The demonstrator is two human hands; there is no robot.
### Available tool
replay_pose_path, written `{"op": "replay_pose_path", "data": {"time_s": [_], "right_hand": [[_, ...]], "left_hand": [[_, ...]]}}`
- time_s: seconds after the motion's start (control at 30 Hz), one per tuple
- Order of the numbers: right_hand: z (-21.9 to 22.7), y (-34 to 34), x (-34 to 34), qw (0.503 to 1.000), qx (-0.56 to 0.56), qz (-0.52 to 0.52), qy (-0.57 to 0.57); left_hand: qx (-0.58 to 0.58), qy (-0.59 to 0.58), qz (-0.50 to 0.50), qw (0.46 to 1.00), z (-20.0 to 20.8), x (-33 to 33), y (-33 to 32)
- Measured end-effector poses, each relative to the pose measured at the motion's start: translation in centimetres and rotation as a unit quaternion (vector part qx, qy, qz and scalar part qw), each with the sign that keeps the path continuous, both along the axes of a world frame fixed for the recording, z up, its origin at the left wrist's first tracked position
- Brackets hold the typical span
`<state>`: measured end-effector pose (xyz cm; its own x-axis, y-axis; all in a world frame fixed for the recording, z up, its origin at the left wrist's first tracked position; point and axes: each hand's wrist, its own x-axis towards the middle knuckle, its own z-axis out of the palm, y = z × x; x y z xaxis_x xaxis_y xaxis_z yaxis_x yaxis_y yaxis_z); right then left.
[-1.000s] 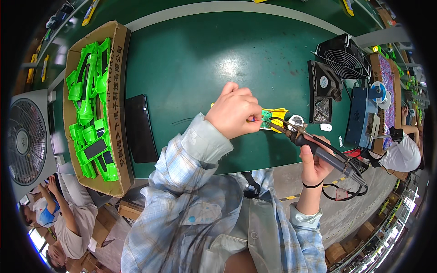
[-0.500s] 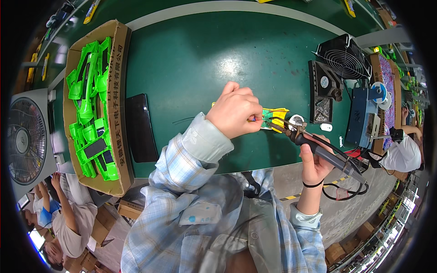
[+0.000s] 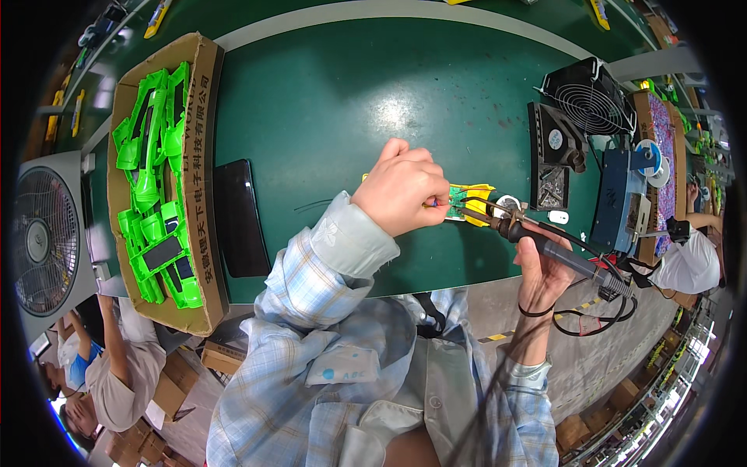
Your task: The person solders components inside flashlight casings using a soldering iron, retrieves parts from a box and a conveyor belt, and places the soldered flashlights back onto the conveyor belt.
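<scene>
I observe the left hand [image 3: 401, 193] closed over the yellow-and-green part [image 3: 473, 204] near the counter's [image 3: 334, 117] near edge, toward its right end, fingers curled and pinning it, while the right hand [image 3: 545, 268] grips the soldering iron [image 3: 545, 247] with its tip at the part. I judge good practice requires a steady part, a brief tip touch on the joint, and fingers clear. The left wrist arches from above; the right forearm rises from below, iron angled up-left.

both hands meet at the centre-right of the frame

left hand [image 3: 402, 194] curled in a loose fist, knuckles up, plaid-sleeved forearm rising from the lower middle; right hand [image 3: 542, 268] lower right, fingers wrapped closed, palm turned up, band on its wrist.
</scene>
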<state>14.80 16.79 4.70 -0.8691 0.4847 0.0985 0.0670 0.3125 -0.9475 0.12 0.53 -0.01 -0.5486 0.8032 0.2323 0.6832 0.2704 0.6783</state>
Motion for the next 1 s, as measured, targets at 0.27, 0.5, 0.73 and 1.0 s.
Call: {"op": "replay_pose_path", "data": {"time_s": [0.27, 0.5, 0.73, 1.0], "right_hand": [[-0.3, 0.3, 0.0, 0.999, 0.046, 0.012, 0.003], [0.7, -0.2, -0.9, 0.995, 0.085, 0.042, 0.031], [1.1, -0.2, -1.0, 0.995, 0.086, 0.049, 0.022], [0.7, -0.1, -0.3, 0.994, 0.089, 0.033, 0.046]], "left_hand": [[0.01, -0.007, -0.001, 1.0, 0.0, 0.0, 0.0], [0.013, -0.002, 0.004, 1.0, -0.3, 0.1, -0.1], [0.008, 0.0, 0.002, 1.0, -0.1, 0.1, 0.0], [0.0, -0.003, -0.004, 1.0, 0.0, 0.0, -0.1]]}}
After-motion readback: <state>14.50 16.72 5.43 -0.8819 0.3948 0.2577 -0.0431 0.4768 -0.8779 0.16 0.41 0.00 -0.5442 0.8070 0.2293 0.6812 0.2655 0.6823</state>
